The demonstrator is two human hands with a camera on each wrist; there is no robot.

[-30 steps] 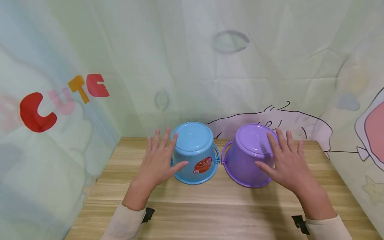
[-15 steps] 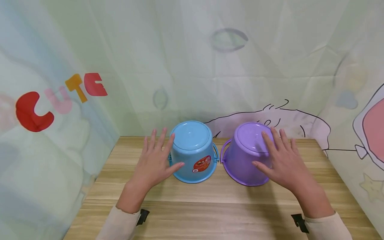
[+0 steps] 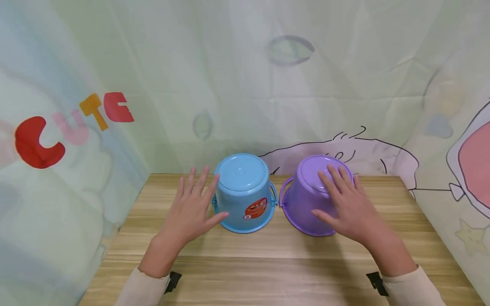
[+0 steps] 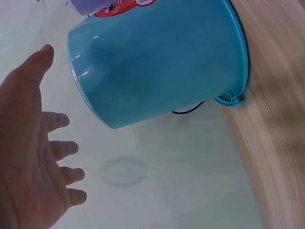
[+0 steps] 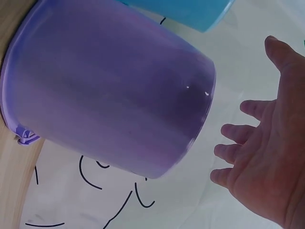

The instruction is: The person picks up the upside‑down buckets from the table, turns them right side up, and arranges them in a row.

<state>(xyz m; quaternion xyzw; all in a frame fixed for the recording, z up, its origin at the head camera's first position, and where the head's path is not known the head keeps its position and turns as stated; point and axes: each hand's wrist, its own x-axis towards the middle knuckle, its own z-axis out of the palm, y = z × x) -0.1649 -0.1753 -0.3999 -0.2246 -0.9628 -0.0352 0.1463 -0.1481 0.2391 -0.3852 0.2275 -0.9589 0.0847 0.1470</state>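
Two upturned plastic buckets, blue (image 3: 244, 193) left and purple (image 3: 311, 195) right, nearly touching on the wooden table (image 3: 268, 263). Left hand (image 3: 189, 212) and right hand (image 3: 350, 206) alongside, fingers spread, gripping nothing. Likely trouble: a careless sideways push, knocking one light bucket into the other.

A blue bucket (image 3: 244, 192) is standing upside down on the wooden table (image 3: 268, 263), its red label facing the camera. Just right of the blue bucket, a purple bucket (image 3: 311, 195) is standing upside down too, their handles nearly meeting. The left hand (image 3: 190, 210) is hovering just left of the blue bucket, fingers spread and straight, thumb pointing at its lower wall. The right hand (image 3: 344, 204) is reaching over the purple bucket's right side, straight fingers lying over its upturned base. Behind the blue bucket, a pale green cartoon-printed cloth (image 3: 268, 85) is hanging, showing "CUTE" far left.
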